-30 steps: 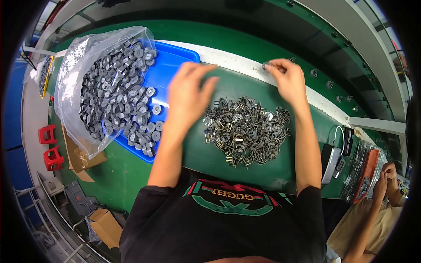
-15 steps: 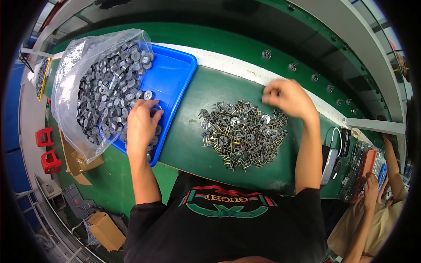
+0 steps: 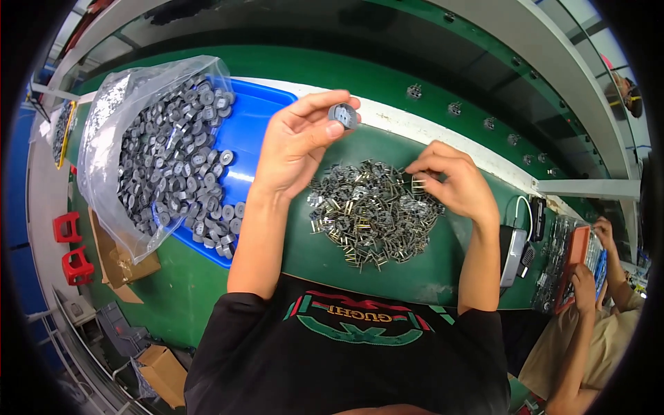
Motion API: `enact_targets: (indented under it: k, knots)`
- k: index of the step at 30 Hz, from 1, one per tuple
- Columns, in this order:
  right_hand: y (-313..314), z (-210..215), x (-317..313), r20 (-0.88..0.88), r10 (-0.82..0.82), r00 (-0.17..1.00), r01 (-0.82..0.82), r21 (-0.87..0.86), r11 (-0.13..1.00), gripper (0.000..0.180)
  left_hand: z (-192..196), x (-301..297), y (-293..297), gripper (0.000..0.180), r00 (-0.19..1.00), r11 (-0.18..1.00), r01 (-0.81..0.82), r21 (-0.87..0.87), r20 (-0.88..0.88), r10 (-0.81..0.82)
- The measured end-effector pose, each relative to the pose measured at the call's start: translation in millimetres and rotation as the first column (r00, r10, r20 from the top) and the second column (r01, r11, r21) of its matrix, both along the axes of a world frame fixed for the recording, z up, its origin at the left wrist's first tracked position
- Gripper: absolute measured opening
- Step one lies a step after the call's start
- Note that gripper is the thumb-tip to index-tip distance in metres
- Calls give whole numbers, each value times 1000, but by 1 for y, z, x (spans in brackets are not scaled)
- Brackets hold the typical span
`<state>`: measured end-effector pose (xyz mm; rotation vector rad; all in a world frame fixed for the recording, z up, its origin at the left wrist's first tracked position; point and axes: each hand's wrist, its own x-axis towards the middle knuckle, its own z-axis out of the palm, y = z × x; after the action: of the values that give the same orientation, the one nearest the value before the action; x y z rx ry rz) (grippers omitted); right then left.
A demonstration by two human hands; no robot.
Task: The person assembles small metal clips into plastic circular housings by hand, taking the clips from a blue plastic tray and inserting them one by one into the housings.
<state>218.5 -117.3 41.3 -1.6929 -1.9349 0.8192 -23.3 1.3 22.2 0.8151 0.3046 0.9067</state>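
Observation:
My left hand (image 3: 294,142) is raised over the green table (image 3: 387,149), pinching a small round grey part (image 3: 343,115) between thumb and fingertips. My right hand (image 3: 453,180) rests at the right edge of a heap of small metal clips (image 3: 370,214), its fingers closed on one clip (image 3: 418,185) from the heap. To the left stands a blue tray (image 3: 252,131) with a clear plastic bag (image 3: 138,117) spilling many round grey parts (image 3: 176,173) of the same kind.
A white strip (image 3: 429,128) runs along the table's back with finished parts spaced beyond it. Red items (image 3: 69,242) and cardboard boxes (image 3: 162,373) lie lower left. At right, another person's hands (image 3: 588,277) work over a tray of parts; a small device (image 3: 513,252) lies nearby.
My left hand has left the blue tray and risen toward the middle with a grey round part in it. My right hand has dropped onto the clip heap and pinched a clip.

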Motion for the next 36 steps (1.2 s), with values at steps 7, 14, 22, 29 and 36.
enact_targets:
  k: [7, 14, 22, 29, 36]
  knots:
    - [3, 1, -13, -482, -124, 868, 238, 185, 954, 23, -27, 23, -14, 39, 975, 961, 211, -179, 112, -193]
    - [3, -3, -27, -486, -75, 871, 288, 382, 878, 19, -24, 33, -28, 32, 978, 973, 192, -129, -55, -200]
    - [4, -3, -39, -558, -80, 826, 388, 461, 798, 19, -23, 37, -35, 27, 972, 934, 234, -269, 71, -223]
    - [1, 0, -52, -617, -229, 753, 515, 335, 789, 16, -26, 39, -41, 36, 981, 985, 169, -46, -92, -172]
    - [2, 0, -53, -347, -263, 900, 422, 548, 722, 14, -28, 40, -41, 38, 985, 988, 151, -22, -78, -153]
